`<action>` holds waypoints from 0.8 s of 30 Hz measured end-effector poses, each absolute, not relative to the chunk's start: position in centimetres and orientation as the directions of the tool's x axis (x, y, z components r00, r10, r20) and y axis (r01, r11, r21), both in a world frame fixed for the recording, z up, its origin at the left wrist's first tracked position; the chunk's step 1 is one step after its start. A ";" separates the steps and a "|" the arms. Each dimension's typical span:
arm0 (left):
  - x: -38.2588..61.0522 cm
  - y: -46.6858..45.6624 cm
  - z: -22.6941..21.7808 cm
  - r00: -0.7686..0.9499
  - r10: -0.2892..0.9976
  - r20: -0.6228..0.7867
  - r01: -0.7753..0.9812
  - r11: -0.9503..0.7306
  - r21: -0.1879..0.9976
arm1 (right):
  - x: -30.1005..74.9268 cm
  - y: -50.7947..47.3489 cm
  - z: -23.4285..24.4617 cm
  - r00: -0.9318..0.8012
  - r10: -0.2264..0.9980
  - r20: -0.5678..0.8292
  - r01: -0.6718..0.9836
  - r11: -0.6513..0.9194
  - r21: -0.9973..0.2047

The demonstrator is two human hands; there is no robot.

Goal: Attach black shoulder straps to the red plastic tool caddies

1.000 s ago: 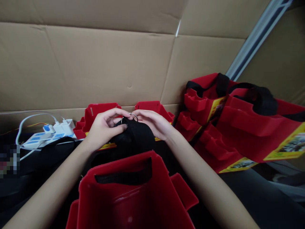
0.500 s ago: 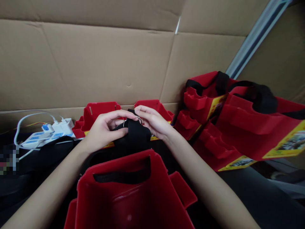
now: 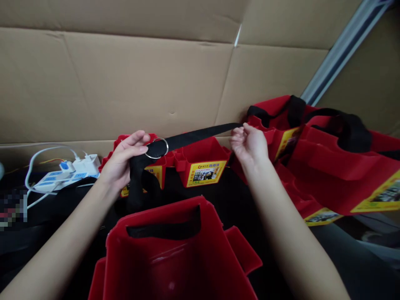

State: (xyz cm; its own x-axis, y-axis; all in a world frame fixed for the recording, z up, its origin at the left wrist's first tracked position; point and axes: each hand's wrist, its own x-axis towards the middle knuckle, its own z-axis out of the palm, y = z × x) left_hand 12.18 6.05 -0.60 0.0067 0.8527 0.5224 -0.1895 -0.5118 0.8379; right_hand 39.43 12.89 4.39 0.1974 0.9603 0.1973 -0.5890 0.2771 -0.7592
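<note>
Head view: the black strap point(image 3: 200, 136) was stretched between two hands beyond the near red box point(image 3: 184, 266), rising slightly to the right. The left hand point(image 3: 120, 162) pinched it narrowly beside a metal ring point(image 3: 168, 147), thumb against fingers; the right hand point(image 3: 250, 146) held the far end in a tight fingertip pinch. How exactly the strap threaded the ring was hard to tell. Doing this well seemed to call for a steady left pinch, an even pull from the right and flat webbing, since a twist could bunch at the ring.

Below the left hand, the strap drooped in a loop over a dark surface point(image 3: 242, 204). Two labelled boxes point(image 3: 203, 152) stood there, near a cardboard wall point(image 3: 150, 87). More red boxes point(image 3: 328, 175) crowded together at the right, before a slanting metal post point(image 3: 343, 54); a power strip point(image 3: 62, 180) lay at the left.
</note>
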 end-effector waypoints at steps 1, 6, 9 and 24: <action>12.0 6.2 -0.6 0.012 0.853 0.522 -0.153 -0.514 0.844 | 39.8 13.1 4.4 0.206 0.956 0.208 -0.580 0.290 -0.761; 12.2 6.2 -0.2 0.186 0.884 0.429 -0.033 -0.431 0.902 | 39.4 12.8 4.4 0.242 0.925 0.294 -0.547 0.380 -0.746; 12.9 6.0 -0.2 0.096 0.904 0.416 -0.093 -0.408 0.908 | 37.1 11.3 3.8 0.049 0.981 0.186 -0.551 0.182 -0.814; 13.8 5.0 0.1 0.176 0.818 0.548 0.150 -0.572 0.806 | 30.1 7.7 -0.4 -0.430 0.893 0.135 -0.401 -0.055 -0.915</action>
